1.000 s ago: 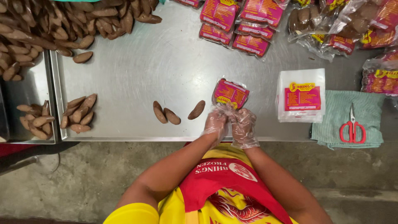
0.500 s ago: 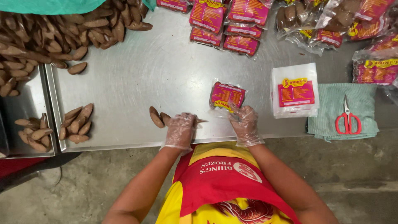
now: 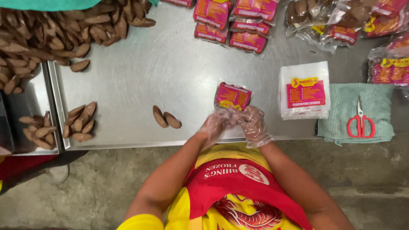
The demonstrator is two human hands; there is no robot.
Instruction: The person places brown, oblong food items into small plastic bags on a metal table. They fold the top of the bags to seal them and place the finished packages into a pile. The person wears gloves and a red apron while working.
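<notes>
Two gloved hands meet at the near edge of a steel table [image 3: 170, 72], the left hand [image 3: 215, 125] and right hand [image 3: 252, 123] pinched together on a clear, pink-labelled bag [image 3: 232, 97]. The bag lies just beyond the fingers, its long axis slanting rightward. Two brown pieces [image 3: 166, 118] rest left of the bag, nearer the left hand; red scissors [image 3: 360, 121] lie well right.

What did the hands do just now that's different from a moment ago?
The gloved left hand went out to the loose brown oval pieces, one of which is gone, then came back beside the right hand at the pink-labelled clear packet. Red scissors stayed put.
</notes>
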